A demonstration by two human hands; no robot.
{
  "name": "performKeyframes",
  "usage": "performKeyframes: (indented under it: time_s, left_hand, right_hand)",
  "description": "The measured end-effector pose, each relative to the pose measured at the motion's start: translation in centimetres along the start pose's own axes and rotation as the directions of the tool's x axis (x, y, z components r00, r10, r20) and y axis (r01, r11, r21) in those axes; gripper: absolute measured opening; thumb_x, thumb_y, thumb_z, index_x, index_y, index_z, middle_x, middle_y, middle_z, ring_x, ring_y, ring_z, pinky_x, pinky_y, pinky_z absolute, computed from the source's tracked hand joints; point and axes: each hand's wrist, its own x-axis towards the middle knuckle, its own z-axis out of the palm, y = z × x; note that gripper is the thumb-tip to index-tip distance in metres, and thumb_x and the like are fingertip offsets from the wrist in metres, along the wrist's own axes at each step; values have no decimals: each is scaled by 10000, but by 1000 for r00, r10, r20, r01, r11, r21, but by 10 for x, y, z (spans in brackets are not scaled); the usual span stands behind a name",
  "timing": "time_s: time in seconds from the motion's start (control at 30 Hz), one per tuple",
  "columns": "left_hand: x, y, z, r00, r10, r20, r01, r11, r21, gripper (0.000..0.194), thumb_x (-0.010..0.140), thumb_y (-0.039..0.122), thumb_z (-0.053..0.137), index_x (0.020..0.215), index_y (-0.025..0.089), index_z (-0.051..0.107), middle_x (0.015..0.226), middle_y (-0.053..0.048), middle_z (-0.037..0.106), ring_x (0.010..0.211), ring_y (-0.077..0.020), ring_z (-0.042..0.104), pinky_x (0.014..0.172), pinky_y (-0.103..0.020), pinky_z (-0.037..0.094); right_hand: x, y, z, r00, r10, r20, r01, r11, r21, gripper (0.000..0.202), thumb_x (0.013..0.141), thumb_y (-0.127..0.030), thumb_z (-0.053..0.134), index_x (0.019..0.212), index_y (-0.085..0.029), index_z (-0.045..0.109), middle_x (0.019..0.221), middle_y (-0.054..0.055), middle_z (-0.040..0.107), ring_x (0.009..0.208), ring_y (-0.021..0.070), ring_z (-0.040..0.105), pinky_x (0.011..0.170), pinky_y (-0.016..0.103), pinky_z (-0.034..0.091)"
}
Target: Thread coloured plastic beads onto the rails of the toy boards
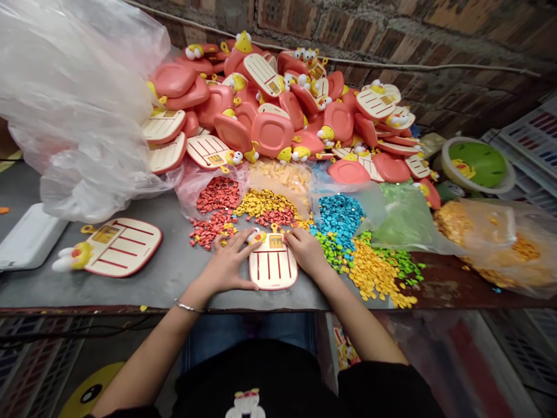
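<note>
– What's nearest, low in the frame?

– Two bare forearms over the bench's front edge [130, 299]. The left hand [228, 264] lies flat, fingers spread, on the left rim of a toy board [273, 264]. The right hand [307, 251] rests on the board's upper right corner with fingers curled; whether it pinches anything I cannot tell.

– The board?

– Cream plastic, rounded corners, red slots, a yellow duck head at its top. It sits at centre, just inside the front edge.

– Around it?

– Left of centre a second board [119, 247] lies face up, alone on smooth grey surface, with bare bench between. At far left, a white tray [28, 238]. Right of the hands, loose yellow beads [376, 273] and green beads [333, 244] spill close to the edge.

– Further back?

– Small pellet heaps in thin clear bags: red beads [217, 194], blue beads [339, 212]. Behind them a pile [278, 110] of glossy pink-red boards reaches the brick wall [413, 46]. Crinkled plastic sheet [73, 98] fills the upper left; a green bowl [478, 162] sits upper right.
</note>
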Motion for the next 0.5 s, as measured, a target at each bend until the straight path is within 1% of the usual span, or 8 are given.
performKeyframes:
  time_s: [0.07, 0.13, 0.2, 0.27, 0.33, 0.4, 0.5]
  left_hand:
    - [0, 0, 1, 1000, 4, -7, -4, 1000, -1, 991, 605, 746, 717, 1449, 305, 444, 1589, -138, 267, 1379, -430, 316, 1064, -606, 140]
    - [0, 0, 1, 1000, 5, -8, -5, 1000, -3, 985, 610, 736, 721, 1445, 291, 450, 1589, -151, 261, 1380, -429, 312, 1062, -609, 137]
    - [0, 0, 0, 1000, 2, -6, -2, 1000, -9, 977, 615, 723, 727, 1443, 281, 456, 1586, -158, 263, 1377, -431, 314, 1063, -607, 139]
    - [0, 1, 0, 1000, 0, -2, -1, 1000, -13, 972, 617, 721, 727, 1441, 282, 458, 1586, -160, 264, 1374, -433, 315, 1063, -602, 143]
    - [0, 0, -1, 1000, 3, 1, -3, 1000, -7, 970, 621, 728, 719, 1442, 282, 456, 1589, -163, 256, 1376, -428, 313, 1062, -597, 145]
    - [0, 0, 0, 1000, 9, 3, -9, 1000, 4, 971, 628, 736, 707, 1446, 280, 449, 1593, -167, 242, 1381, -418, 309, 1061, -591, 146]
    - [0, -1, 0, 1000, 14, -1, -14, 1000, 9, 974, 630, 742, 701, 1448, 280, 444, 1595, -164, 238, 1383, -412, 307, 1061, -586, 146]
  right_hand:
    - [-3, -3, 0, 999, -16, -47, 15, 1000, -1, 183, 964, -231, 511, 854, -173, 646, 857, 95, 626, 809, 218, 563, 711, 312, 440]
    - [-4, -2, -3, 996, 6, -87, 0, 998, 69, 163, 961, -238, 514, 877, -179, 641, 875, 94, 624, 830, 221, 572, 733, 317, 457]
    - [-3, 5, -6, 988, 85, -126, -62, 983, 175, 139, 959, -231, 509, 922, -193, 637, 904, 86, 617, 856, 216, 585, 755, 314, 474]
    - [1, 17, -9, 973, 177, -145, -138, 959, 249, 124, 940, -207, 516, 969, -203, 636, 932, 79, 609, 868, 213, 594, 765, 314, 486]
    - [6, 31, -9, 966, 224, -132, -187, 951, 245, 151, 902, -170, 536, 1002, -197, 645, 958, 82, 613, 893, 224, 592, 789, 330, 488]
    - [12, 42, -8, 972, 219, -89, -198, 959, 200, 190, 864, -145, 559, 1018, -186, 664, 991, 89, 630, 942, 241, 579, 831, 348, 477]
    - [23, 49, -5, 980, 201, 2, -200, 973, 112, 197, 874, -142, 556, 998, -185, 702, 988, 89, 661, 954, 245, 560, 844, 350, 452]
